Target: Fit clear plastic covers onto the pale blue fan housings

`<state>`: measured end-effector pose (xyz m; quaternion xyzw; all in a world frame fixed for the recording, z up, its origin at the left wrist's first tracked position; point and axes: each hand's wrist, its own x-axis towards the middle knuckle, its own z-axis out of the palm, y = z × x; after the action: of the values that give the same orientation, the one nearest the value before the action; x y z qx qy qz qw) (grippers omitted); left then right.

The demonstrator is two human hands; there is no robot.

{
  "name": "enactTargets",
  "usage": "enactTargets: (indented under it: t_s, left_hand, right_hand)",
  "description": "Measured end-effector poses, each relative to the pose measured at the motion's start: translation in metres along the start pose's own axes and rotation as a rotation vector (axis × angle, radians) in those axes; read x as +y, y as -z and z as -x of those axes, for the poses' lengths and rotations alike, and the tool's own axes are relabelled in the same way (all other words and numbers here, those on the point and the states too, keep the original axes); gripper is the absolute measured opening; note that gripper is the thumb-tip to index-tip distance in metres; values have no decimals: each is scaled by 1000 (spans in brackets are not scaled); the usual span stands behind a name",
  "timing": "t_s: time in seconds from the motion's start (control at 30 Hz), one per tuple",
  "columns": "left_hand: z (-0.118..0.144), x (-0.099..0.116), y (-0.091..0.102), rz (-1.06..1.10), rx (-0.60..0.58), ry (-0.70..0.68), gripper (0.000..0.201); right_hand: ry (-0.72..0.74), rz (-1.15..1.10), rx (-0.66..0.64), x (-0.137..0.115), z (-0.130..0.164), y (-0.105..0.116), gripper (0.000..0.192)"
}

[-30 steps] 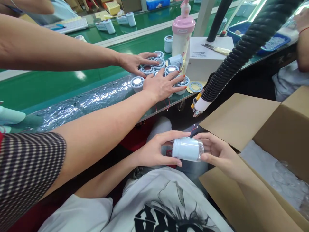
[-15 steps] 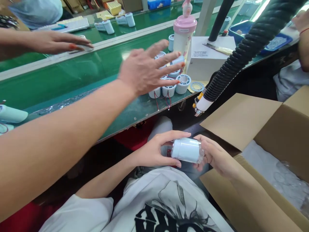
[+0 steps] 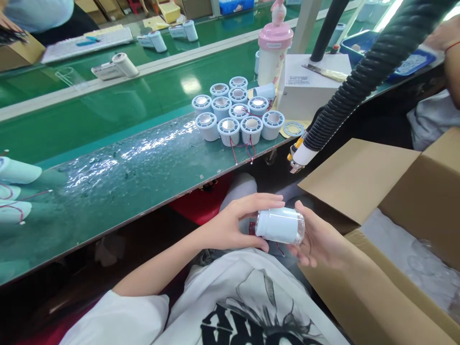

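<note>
Now that the co-worker's arms are gone from the bench:
Cluster of cylinders [image 3: 237,112]: uncovered.
Left hand [image 3: 233,223]: fingers curled round the pale cylinder [image 3: 279,226], below the cluster.
Right hand [image 3: 318,239]: opened since, palm cupping its clear end.
Cardboard box [image 3: 377,287]: just right.
</note>
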<state>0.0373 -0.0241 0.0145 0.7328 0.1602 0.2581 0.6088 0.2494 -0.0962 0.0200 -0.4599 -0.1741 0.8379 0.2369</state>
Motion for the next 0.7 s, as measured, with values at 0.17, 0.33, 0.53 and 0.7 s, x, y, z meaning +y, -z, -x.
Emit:
enactTargets:
  t_s: [0.17, 0.33, 0.53, 0.7]
  left_hand:
    - [0, 6, -3, -46, 8, 57, 66]
    - [1, 13, -5, 22, 71, 237, 66]
    - [-2, 11, -5, 179, 69, 373, 73]
    - [-32, -25, 5, 315, 148, 393, 94]
  right_hand:
    - [-22, 38, -1, 6, -7, 4, 80]
    - [647, 335, 109, 25, -12, 18, 66]
    - [1128, 799, 235, 37, -10, 28, 66]
    - [1275, 334, 345, 47, -53, 37, 56]
